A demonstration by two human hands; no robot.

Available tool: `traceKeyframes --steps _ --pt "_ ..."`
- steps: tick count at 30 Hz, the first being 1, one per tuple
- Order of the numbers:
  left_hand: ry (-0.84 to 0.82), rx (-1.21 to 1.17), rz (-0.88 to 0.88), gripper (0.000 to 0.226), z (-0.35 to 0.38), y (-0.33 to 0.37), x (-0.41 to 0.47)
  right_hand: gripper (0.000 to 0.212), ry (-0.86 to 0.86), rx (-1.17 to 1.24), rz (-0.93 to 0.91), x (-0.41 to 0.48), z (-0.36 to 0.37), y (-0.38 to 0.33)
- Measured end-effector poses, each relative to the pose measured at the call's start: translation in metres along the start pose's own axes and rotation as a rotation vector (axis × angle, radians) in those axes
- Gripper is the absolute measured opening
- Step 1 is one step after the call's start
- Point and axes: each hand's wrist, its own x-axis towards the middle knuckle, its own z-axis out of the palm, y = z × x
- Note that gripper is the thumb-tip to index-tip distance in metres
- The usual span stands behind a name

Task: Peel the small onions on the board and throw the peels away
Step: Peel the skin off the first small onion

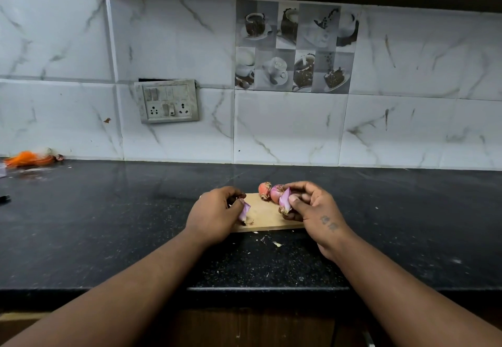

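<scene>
The left hand hides one end of the board; the orange heap far left is blurred.

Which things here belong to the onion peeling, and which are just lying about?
Job: wooden board; two unpeeled onions; left hand pinching a purple onion piece; right hand gripping a second piece; peel crumbs.
Lying about: orange heap; switch panel.

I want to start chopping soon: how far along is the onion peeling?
Done: little shows beyond peel scraps on the counter. In hand: the left hand pinches a purple onion piece, and the right hand grips a second piece with its root end. Left: two onions at the back of the board wear dry skin, and the scraps are not yet thrown away.
</scene>
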Motion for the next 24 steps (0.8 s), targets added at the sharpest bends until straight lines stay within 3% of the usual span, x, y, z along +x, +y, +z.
traceKeyframes --steps 3,9,12,14,18,20,24 --pt "-0.020 0.052 -0.022 0.030 0.000 -0.001 0.003 0.035 -0.027 0.021 0.016 0.000 -0.001 -0.001" --pt "-0.009 0.025 -0.055 0.032 0.002 -0.005 0.006 0.024 -0.053 0.039 0.022 -0.006 0.000 -0.005" --pt "0.116 0.105 0.035 0.025 0.001 -0.002 0.004 0.019 -0.074 -0.003 -0.011 -0.007 0.000 -0.002" --pt "0.198 0.107 0.186 0.019 0.000 0.006 -0.001 0.022 -0.087 -0.077 -0.081 -0.008 0.001 -0.001" --pt "0.060 0.047 0.407 0.031 0.003 0.025 -0.017 0.023 -0.109 -0.184 -0.185 -0.017 0.002 -0.005" --pt "0.017 0.050 0.412 0.033 0.003 0.025 -0.019 0.022 -0.094 -0.169 -0.204 -0.022 0.000 -0.007" --pt "-0.094 -0.143 0.370 0.011 0.001 0.024 -0.021 0.020 -0.101 -0.157 -0.224 -0.029 -0.004 -0.010"
